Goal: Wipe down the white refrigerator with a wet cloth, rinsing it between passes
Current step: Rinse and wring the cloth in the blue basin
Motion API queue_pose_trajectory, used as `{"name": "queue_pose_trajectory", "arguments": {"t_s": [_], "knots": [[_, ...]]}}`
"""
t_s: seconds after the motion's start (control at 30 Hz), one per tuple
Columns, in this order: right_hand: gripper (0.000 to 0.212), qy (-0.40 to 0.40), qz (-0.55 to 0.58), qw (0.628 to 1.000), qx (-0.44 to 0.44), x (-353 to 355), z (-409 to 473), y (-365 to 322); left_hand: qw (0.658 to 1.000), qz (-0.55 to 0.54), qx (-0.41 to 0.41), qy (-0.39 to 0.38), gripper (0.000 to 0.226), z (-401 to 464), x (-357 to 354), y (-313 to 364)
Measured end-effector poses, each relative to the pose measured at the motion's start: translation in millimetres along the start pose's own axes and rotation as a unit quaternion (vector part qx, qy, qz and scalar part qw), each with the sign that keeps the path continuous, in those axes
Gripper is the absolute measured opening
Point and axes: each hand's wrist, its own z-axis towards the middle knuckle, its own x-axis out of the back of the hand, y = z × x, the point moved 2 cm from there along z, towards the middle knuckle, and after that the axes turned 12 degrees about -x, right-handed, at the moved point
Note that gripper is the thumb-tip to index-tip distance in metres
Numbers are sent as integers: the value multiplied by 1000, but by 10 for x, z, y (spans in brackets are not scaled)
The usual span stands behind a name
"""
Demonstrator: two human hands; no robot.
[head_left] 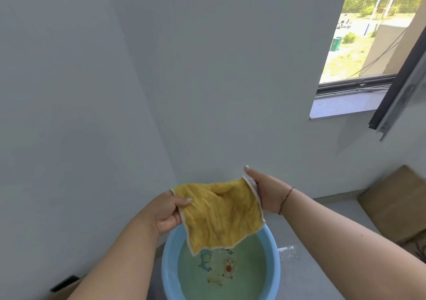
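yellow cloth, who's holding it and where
Both hands hold the yellow cloth over the blue basin: left hand pinches its top left corner, right hand its top right.

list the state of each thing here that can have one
cloth: spread open, held above the basin
basin: upright, holds water
left hand: pinches the cloth's left corner
right hand: holds the cloth's right edge
window: open
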Motion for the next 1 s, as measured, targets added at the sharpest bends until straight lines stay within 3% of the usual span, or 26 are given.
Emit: {"name": "queue_pose_trajectory", "arguments": {"t_s": [0.07,0.1,0.13,0.17,0.23,0.33,0.43,0.5,0.57,0.63,0.7,0.8,0.87,0.93,1.0], "knots": [[50,123,-194,973,16,-5,12,5,997,78,4,9,28,38,31,18],[38,207,-283,936,38,14,27,-15,991,129,5,29,27,52,59,34],[28,266,-318,908,59,47,36,-47,982,181,3,54,27,61,100,50],[26,285,-301,907,73,86,39,-79,969,230,-2,87,26,74,153,79],[27,266,-180,945,70,180,49,-123,941,299,-15,158,32,114,274,146],[17,260,-77,959,85,269,13,-223,927,305,-45,214,39,145,352,235],[9,175,-58,976,117,211,-25,-362,962,223,-52,147,26,87,248,354],[33,129,-139,972,136,201,-51,-442,964,237,-75,90,33,78,213,456],[49,187,-326,912,165,187,-119,-544,940,306,-118,88,41,100,216,567],[51,244,-453,835,196,131,-176,-663,904,379,-156,120,38,112,216,662],[39,263,-500,797,212,72,-204,-754,869,437,-189,138,27,110,193,723],[20,312,-542,750,214,18,-248,-858,842,468,-224,144,14,121,127,781],[11,335,-503,765,224,62,-289,-912,847,452,-242,142,14,110,89,796],[13,306,-359,845,250,155,-296,-909,886,369,-251,124,14,99,100,786],[14,224,-191,926,235,219,-272,-841,923,272,-252,105,13,75,103,751]]}}
